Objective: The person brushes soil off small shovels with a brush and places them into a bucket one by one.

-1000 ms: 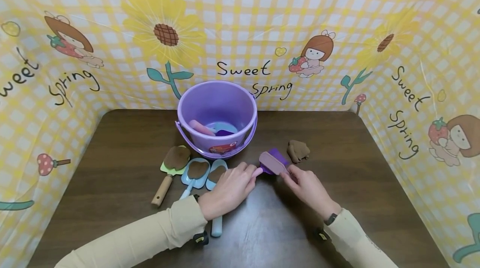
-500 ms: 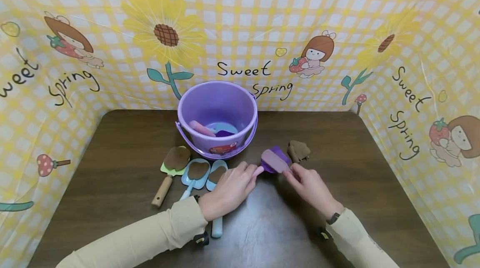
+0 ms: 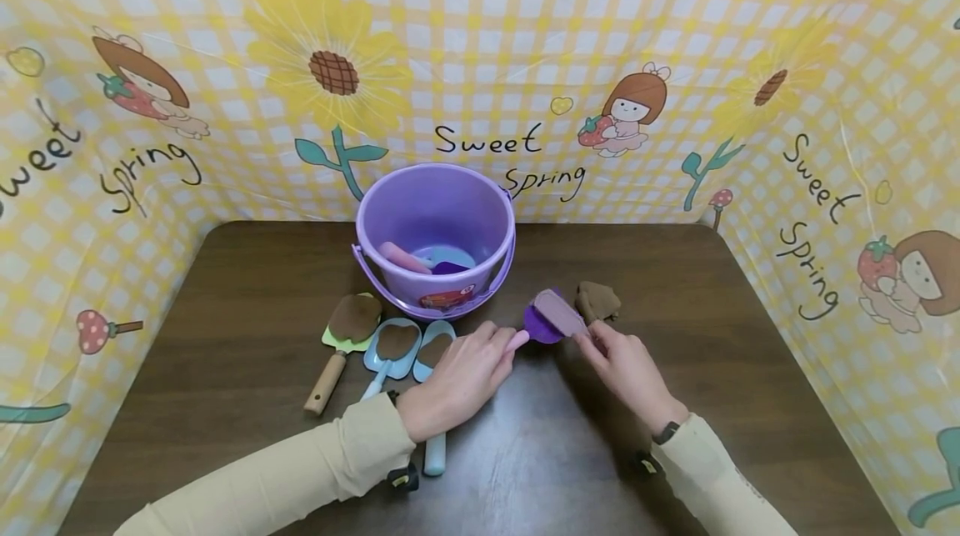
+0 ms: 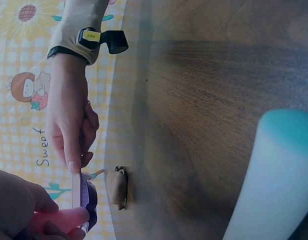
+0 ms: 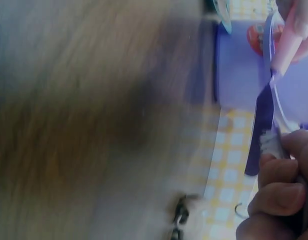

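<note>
In the head view my left hand [image 3: 457,382] grips the pink handle [image 3: 517,341] of a toy shovel with a purple blade [image 3: 537,326], held above the table. My right hand [image 3: 626,369] pinches one end of a flat, mauve, rounded oblong piece [image 3: 560,313], whose kind I cannot tell. It lies across the purple blade; whether they touch is unclear. In the left wrist view the pink handle [image 4: 59,220] sits in my left fingers, and my right hand [image 4: 71,120] reaches in. A brown lump [image 3: 597,301] rests just beyond my right fingers.
A purple bucket [image 3: 435,194] stands at the back, holding a pink-handled tool [image 3: 405,257]. Left of my hands lie a green shovel with a wooden handle [image 3: 326,383] and two light-blue shovels, all bearing brown, clay-like patches. A patterned cloth [image 3: 480,44] surrounds the table.
My right hand has shifted the mauve piece slightly right and away across the purple blade. The shovel's blade has turned a little; my left hand stays nearly still.
</note>
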`<action>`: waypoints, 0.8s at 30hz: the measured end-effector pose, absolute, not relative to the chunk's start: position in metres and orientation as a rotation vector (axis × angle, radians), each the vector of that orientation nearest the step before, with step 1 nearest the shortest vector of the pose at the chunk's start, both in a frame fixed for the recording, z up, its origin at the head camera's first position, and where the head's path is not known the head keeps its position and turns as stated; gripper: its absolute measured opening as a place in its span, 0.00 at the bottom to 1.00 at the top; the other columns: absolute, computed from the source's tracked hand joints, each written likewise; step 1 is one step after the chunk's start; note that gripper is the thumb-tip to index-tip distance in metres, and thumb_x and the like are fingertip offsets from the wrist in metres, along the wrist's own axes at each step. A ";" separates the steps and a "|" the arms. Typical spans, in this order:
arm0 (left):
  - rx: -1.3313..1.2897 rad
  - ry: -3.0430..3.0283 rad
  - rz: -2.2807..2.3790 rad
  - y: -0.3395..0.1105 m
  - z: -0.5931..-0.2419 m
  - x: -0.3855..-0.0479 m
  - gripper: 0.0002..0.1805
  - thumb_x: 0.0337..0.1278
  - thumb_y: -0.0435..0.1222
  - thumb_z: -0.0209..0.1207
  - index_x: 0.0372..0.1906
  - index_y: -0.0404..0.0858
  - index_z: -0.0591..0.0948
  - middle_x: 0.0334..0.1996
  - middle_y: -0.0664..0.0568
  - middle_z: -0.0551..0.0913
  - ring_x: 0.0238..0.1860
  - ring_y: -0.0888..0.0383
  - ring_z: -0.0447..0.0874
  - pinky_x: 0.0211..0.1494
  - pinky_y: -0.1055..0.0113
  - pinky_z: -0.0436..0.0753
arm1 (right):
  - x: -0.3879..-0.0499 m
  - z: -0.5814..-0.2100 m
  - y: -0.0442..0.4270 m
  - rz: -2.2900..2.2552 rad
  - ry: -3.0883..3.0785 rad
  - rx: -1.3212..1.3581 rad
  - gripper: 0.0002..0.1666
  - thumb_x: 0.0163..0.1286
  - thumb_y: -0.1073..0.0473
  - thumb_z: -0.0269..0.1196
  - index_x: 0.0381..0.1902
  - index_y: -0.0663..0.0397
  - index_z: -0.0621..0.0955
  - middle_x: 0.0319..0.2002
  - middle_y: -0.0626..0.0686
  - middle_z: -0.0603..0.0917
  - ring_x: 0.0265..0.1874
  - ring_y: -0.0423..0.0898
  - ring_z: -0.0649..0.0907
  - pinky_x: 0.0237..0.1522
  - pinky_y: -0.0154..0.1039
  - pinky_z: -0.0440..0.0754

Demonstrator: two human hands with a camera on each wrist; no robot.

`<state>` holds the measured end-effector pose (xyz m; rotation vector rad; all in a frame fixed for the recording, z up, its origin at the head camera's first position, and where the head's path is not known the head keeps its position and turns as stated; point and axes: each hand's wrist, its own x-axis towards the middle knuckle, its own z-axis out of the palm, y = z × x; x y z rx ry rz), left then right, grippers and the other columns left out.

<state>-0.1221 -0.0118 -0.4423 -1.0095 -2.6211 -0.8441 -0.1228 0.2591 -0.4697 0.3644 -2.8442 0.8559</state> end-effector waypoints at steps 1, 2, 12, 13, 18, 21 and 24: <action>-1.010 -2.623 -0.849 -0.012 -0.442 -0.122 0.07 0.74 0.35 0.61 0.45 0.34 0.83 0.30 0.49 0.78 0.25 0.57 0.76 0.26 0.64 0.76 | -0.124 -0.469 0.261 0.836 -2.838 0.341 0.14 0.77 0.56 0.65 0.29 0.50 0.75 0.19 0.41 0.68 0.18 0.40 0.70 0.21 0.36 0.66; -1.010 -2.626 -0.854 -0.013 -0.442 -0.121 0.07 0.73 0.34 0.61 0.45 0.34 0.83 0.30 0.49 0.78 0.25 0.57 0.77 0.26 0.64 0.76 | -0.124 -0.468 0.263 0.813 -2.830 0.313 0.15 0.77 0.56 0.64 0.29 0.51 0.75 0.19 0.42 0.68 0.18 0.41 0.70 0.21 0.37 0.66; -1.010 -2.616 -0.820 -0.013 -0.441 -0.120 0.05 0.73 0.33 0.61 0.42 0.33 0.82 0.29 0.48 0.76 0.23 0.56 0.76 0.25 0.65 0.75 | -0.123 -0.465 0.262 0.870 -2.824 0.423 0.12 0.77 0.56 0.64 0.32 0.50 0.77 0.20 0.41 0.69 0.17 0.36 0.69 0.20 0.35 0.66; -1.011 -2.617 -0.825 -0.013 -0.441 -0.121 0.06 0.74 0.33 0.61 0.43 0.33 0.82 0.29 0.48 0.76 0.23 0.56 0.75 0.25 0.66 0.74 | -0.123 -0.466 0.261 0.885 -2.837 0.461 0.12 0.77 0.56 0.64 0.32 0.49 0.76 0.20 0.40 0.69 0.17 0.35 0.68 0.19 0.33 0.65; -1.007 -2.632 -0.905 -0.013 -0.441 -0.122 0.09 0.76 0.36 0.60 0.46 0.33 0.84 0.30 0.48 0.77 0.25 0.57 0.75 0.27 0.65 0.75 | -0.124 -0.469 0.263 0.835 -2.845 0.400 0.12 0.77 0.57 0.65 0.31 0.49 0.76 0.19 0.40 0.68 0.16 0.36 0.68 0.19 0.34 0.65; -1.007 -2.657 -0.942 -0.015 -0.444 -0.121 0.10 0.75 0.36 0.61 0.48 0.32 0.84 0.31 0.46 0.79 0.26 0.55 0.76 0.28 0.63 0.77 | -0.125 -0.470 0.267 0.761 -2.811 0.294 0.13 0.76 0.57 0.65 0.31 0.52 0.76 0.18 0.42 0.68 0.16 0.39 0.68 0.20 0.37 0.65; -1.002 -2.673 -0.963 -0.018 -0.446 -0.121 0.10 0.73 0.37 0.63 0.48 0.32 0.83 0.33 0.45 0.79 0.28 0.53 0.77 0.30 0.60 0.79 | -0.123 -0.469 0.270 0.751 -2.759 0.206 0.13 0.76 0.56 0.65 0.31 0.53 0.78 0.18 0.44 0.70 0.16 0.42 0.69 0.20 0.40 0.66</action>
